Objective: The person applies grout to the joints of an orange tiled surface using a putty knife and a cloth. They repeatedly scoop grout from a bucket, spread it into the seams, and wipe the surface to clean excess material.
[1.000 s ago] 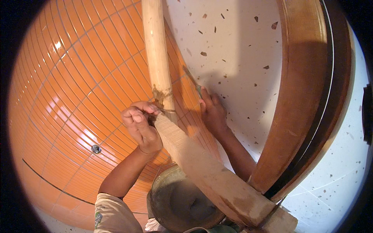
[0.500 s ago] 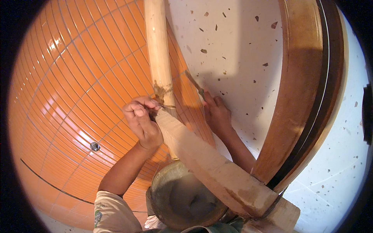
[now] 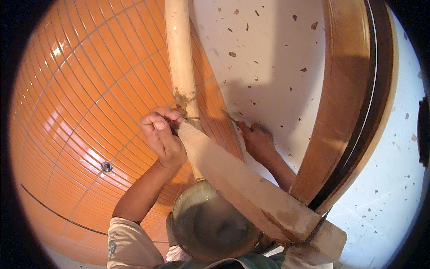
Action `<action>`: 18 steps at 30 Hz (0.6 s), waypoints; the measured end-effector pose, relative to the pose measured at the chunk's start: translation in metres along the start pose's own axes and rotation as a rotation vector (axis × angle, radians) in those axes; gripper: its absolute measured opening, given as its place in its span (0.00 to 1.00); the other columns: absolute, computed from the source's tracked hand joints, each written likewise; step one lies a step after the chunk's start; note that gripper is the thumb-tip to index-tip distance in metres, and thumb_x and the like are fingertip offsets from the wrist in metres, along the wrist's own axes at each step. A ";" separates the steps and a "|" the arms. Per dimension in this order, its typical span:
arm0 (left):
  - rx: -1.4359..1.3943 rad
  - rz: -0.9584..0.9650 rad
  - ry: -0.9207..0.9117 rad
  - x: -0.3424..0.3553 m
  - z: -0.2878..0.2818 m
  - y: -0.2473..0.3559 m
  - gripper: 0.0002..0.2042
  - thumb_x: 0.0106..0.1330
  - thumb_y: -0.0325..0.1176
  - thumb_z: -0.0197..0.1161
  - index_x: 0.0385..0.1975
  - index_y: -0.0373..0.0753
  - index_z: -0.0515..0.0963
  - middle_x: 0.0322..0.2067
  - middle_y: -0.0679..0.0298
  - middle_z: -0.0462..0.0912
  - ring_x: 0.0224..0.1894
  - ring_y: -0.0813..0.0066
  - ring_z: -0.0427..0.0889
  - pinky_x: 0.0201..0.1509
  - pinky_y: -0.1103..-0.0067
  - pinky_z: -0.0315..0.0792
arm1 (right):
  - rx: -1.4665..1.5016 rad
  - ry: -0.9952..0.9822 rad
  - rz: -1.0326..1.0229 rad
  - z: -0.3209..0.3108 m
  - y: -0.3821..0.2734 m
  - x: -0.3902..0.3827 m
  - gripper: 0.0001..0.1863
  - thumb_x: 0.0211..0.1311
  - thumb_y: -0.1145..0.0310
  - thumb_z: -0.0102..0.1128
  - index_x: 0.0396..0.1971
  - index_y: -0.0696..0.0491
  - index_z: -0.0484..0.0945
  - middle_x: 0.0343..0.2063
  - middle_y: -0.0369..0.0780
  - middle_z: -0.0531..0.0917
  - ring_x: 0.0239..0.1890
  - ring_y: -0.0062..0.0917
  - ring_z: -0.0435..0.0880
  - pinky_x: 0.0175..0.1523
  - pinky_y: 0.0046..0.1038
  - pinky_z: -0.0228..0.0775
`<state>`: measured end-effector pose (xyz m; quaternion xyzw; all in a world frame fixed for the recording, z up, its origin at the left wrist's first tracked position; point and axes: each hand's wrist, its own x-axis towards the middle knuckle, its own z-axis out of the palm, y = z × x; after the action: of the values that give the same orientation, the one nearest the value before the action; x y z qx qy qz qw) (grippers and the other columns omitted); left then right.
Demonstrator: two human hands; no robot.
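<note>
My left hand [image 3: 161, 134] is closed in a pinch on a thin metal piece [image 3: 190, 118] beside the pale upright pipe [image 3: 179, 58], just below a brown smear on it. The hand also rests at the upper end of a dusty wooden plank [image 3: 242, 188] that slants down to the right. My right hand [image 3: 257, 143] reaches behind the plank to where the orange tiled wall [image 3: 89, 89] meets the speckled white surface [image 3: 268, 54]. Its fingers are closed around a thin dark tool [image 3: 229, 117] that points up-left.
A round metal pan [image 3: 210, 224] sits under the plank near my body. A curved brown wooden frame [image 3: 345, 112] runs down the right side. A small metal fitting [image 3: 106, 167] is set in the tiles.
My right hand has slid a little lower and to the right along the wall edge. My left hand stays pinched by the pipe.
</note>
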<state>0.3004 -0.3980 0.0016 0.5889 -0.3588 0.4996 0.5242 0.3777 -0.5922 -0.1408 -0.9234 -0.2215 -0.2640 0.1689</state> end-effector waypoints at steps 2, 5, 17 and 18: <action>-0.010 0.000 -0.008 0.001 0.001 0.000 0.07 0.76 0.36 0.44 0.40 0.40 0.58 0.35 0.59 0.72 0.33 0.77 0.70 0.39 0.79 0.70 | 0.079 0.113 0.075 0.004 -0.004 0.001 0.23 0.67 0.63 0.52 0.62 0.45 0.66 0.38 0.50 0.78 0.34 0.45 0.83 0.36 0.44 0.78; 0.047 -0.026 -0.009 0.002 0.001 0.001 0.07 0.76 0.36 0.44 0.40 0.40 0.58 0.35 0.59 0.72 0.33 0.77 0.70 0.39 0.79 0.70 | 0.275 0.133 0.190 -0.011 -0.023 0.010 0.23 0.65 0.65 0.54 0.60 0.46 0.68 0.38 0.49 0.78 0.36 0.44 0.83 0.39 0.43 0.77; 0.002 0.002 -0.033 0.003 0.001 -0.001 0.06 0.76 0.35 0.44 0.41 0.40 0.58 0.35 0.59 0.72 0.33 0.77 0.70 0.40 0.80 0.69 | 0.311 0.528 0.049 0.051 -0.029 0.026 0.26 0.56 0.77 0.57 0.58 0.50 0.73 0.44 0.51 0.76 0.44 0.47 0.77 0.47 0.43 0.73; -0.019 0.003 -0.025 0.002 0.001 -0.002 0.06 0.76 0.34 0.43 0.41 0.40 0.58 0.35 0.59 0.72 0.33 0.77 0.70 0.40 0.80 0.69 | 0.290 0.537 0.026 0.051 -0.026 0.030 0.27 0.55 0.79 0.58 0.58 0.51 0.72 0.46 0.50 0.76 0.46 0.47 0.77 0.49 0.43 0.72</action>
<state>0.3032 -0.3983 0.0029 0.5897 -0.3709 0.4895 0.5245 0.4087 -0.5387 -0.1592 -0.7896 -0.1922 -0.4622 0.3548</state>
